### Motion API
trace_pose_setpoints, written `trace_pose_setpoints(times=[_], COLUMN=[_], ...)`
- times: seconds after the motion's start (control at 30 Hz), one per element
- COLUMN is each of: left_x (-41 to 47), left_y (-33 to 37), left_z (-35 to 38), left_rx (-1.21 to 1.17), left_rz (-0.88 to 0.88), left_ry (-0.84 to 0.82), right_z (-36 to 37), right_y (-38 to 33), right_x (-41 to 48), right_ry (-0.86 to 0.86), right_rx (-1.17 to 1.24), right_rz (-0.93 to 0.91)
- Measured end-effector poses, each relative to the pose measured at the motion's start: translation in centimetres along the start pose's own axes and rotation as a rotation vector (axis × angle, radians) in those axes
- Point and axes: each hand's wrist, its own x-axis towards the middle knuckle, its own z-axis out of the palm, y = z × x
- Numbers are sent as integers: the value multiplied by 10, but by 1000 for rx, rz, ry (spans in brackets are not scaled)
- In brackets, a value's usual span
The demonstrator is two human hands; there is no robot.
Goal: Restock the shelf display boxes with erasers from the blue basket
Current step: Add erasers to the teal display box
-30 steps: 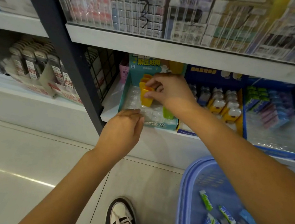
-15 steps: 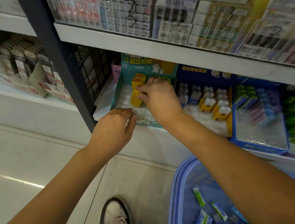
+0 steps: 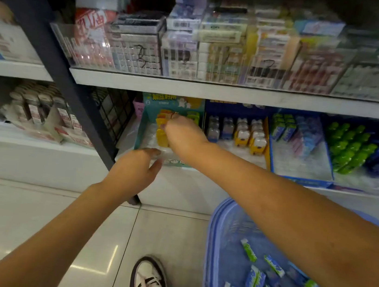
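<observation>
A teal display box [image 3: 140, 134] stands on the lower shelf with a row of yellow erasers [image 3: 162, 134] in its clear tray. My right hand [image 3: 183, 135] reaches into the box and pinches the front yellow eraser. My left hand [image 3: 136, 169] touches the box's front edge with relaxed fingers. The blue basket [image 3: 218, 244] sits on the floor at lower right, holding several wrapped erasers [image 3: 254, 283] in green, blue and pink.
More display boxes fill the shelf to the right: yellow and white erasers [image 3: 252, 137], a blue box [image 3: 303, 159], green ones [image 3: 350, 151]. A dark slanted shelf post [image 3: 72, 102] runs down the left. My shoe [image 3: 149, 283] stands on the tiled floor.
The view tilted up and shifted. My right hand has stayed at the yellow erasers in the teal box, moving slightly toward the front. My left hand remains at the box's front edge.
</observation>
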Motion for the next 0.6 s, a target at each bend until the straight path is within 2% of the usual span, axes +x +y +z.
trace_pose_setpoints(times=[0.1, 0.17, 0.23, 0.27, 0.3, 0.43, 0.53, 0.6], left_x=[-5, -10, -14, -16, -17, -19, -23, -31], left_y=[22, 42, 66, 78, 91, 138, 168, 182], left_z=[-15, -21, -20, -16, -10, 37, 94, 138], left_rx=[46, 24, 31, 43, 59, 154, 123, 70], left_rz=[88, 212, 315, 350, 379, 473, 460, 415], left_ry=[-20, -37, -97, -137, -181, -441, -622, -713], right_z=[-16, -29, -35, -34, -29, 17, 65, 99], right_y=[16, 33, 60, 78, 97, 176, 218, 237], right_x=[-34, -72, -117, -139, -159, -230, -277, -304], right_ry=[14, 144, 251, 235, 154, -353, -655, -796], right_rx=[117, 301, 410, 423, 416, 267, 172, 128], right_rz=[-127, -149, -98, -38, 41, 379, 521, 606])
